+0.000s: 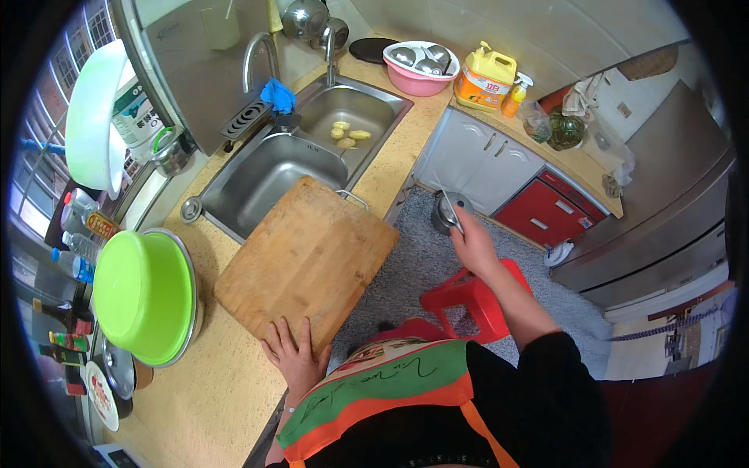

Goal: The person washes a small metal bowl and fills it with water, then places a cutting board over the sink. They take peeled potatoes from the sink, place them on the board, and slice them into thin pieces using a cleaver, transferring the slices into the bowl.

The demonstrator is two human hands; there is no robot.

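Note:
My left hand (297, 358) lies with spread fingers on the near edge of a wooden cutting board (310, 257). The board rests on the countertop and overlaps the near part of the sink; its bare top shows some wear. Out to the right, above the floor, my right hand (475, 247) grips a knife (448, 198). Its thin blade is seen nearly edge-on and points up and away from me; the handle is mostly hidden in my fist. Several peeled potatoes (345, 134) lie in the far basin of the steel sink (281, 169).
A lime-green basin (131, 292) stands left of the board. Beyond the sink, a pink basin (418, 86) holds metal bowls beside a yellow detergent jug (485, 79). On the floor are a red plastic stool (474, 304) and a dark pot (445, 213). A blue cloth (278, 96) hangs by the faucet.

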